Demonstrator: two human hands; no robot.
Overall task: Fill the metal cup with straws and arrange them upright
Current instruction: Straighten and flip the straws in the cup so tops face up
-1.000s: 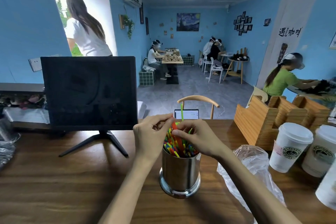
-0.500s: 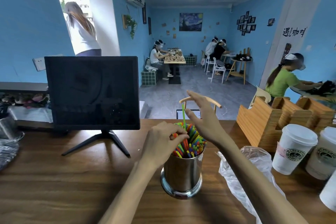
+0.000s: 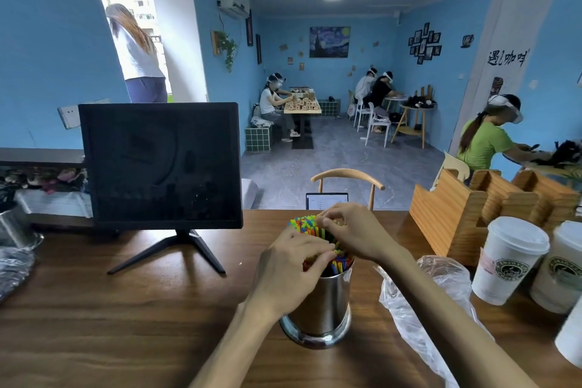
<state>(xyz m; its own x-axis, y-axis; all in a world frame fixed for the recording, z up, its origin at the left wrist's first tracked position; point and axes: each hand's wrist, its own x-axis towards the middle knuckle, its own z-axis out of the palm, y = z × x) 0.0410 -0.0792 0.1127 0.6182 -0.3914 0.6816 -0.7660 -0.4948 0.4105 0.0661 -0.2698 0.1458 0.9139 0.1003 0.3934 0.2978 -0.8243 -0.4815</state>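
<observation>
Counter (image 3: 126, 324): brown wood grain, fills the near half of the scene and carries everything listed below.
Monitor (image 3: 160, 164): dark screen on a splayed black stand, left of centre, towards the far edge of the counter.
Wooden organiser (image 3: 466, 214): slatted box with several upright compartments, far right; what is inside them cannot be seen from here.
Paper cups (image 3: 507, 261): white, lidded, with round green logos; they stand close together at the right edge, near side of the organiser. Contents hidden by the lids.
Plastic bag (image 3: 441, 287): clear, crumpled, lying on the counter just right of the metal cup; I cannot tell whether anything is in it.
Metal cup (image 3: 327, 309): shiny steel with a flared base, upright at centre near, packed with straws.
Straws (image 3: 304, 224): green, yellow, blue, red and orange; their tops stick out above the rim as one dense bunch, leaning slightly to the far left.
Left hand (image 3: 291, 274): wrapped over the near-left side of the bunch, fingers curled against the straws just above the rim.
Right hand (image 3: 352, 235): at the far-right side of the bunch, fingertips bent and pinching at the straw tops.
Second steel pot (image 3: 14, 230): partly cut off at the far left edge; contents not visible.
</observation>
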